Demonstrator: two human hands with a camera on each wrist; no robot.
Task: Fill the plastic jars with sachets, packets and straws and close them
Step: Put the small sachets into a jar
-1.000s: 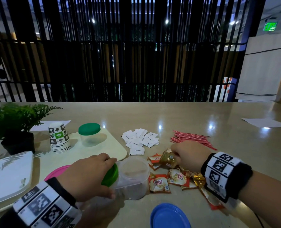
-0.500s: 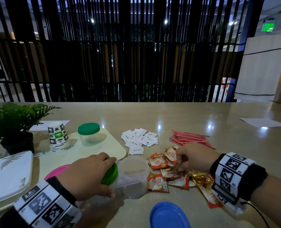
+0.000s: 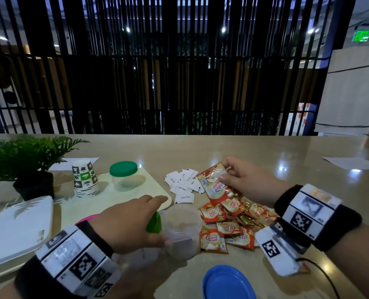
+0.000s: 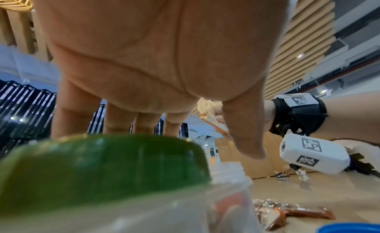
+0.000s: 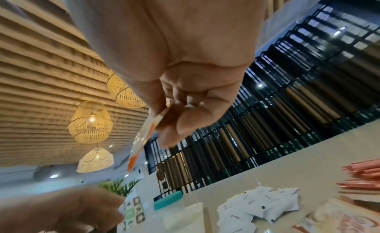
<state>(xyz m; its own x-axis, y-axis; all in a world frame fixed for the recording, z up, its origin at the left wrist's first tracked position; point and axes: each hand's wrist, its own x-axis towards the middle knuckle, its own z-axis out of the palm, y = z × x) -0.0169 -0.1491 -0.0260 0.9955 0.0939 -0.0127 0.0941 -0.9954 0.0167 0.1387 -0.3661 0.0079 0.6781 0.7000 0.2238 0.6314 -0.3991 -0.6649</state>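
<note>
An open clear plastic jar (image 3: 182, 231) stands near the table's front edge. My left hand (image 3: 149, 209) lies curled over a green-lidded jar (image 3: 154, 222) right beside it, its thumb against the open jar's side. In the left wrist view the green lid (image 4: 102, 163) fills the foreground under the palm. Higher and to the right, my right hand (image 3: 228, 175) pinches one orange Coffee mate sachet (image 3: 214, 184) in the air above the pile of orange sachets (image 3: 233, 225). That sachet (image 5: 144, 134) shows edge-on in the right wrist view. White sachets (image 3: 183, 184) lie behind the jar; red straws (image 5: 363, 174) lie farther right.
A blue lid (image 3: 227, 283) lies at the front edge. A second green-lidded jar (image 3: 124, 175) stands on a cream board (image 3: 140, 195), beside stacked paper cups (image 3: 85, 180). A potted plant (image 3: 28, 165), a white tray (image 3: 17, 229) and a pink lid (image 3: 86, 219) sit left.
My right hand has risen from the pile of orange sachets with one sachet pinched in its fingers. The left hand has stayed on the jars.
</note>
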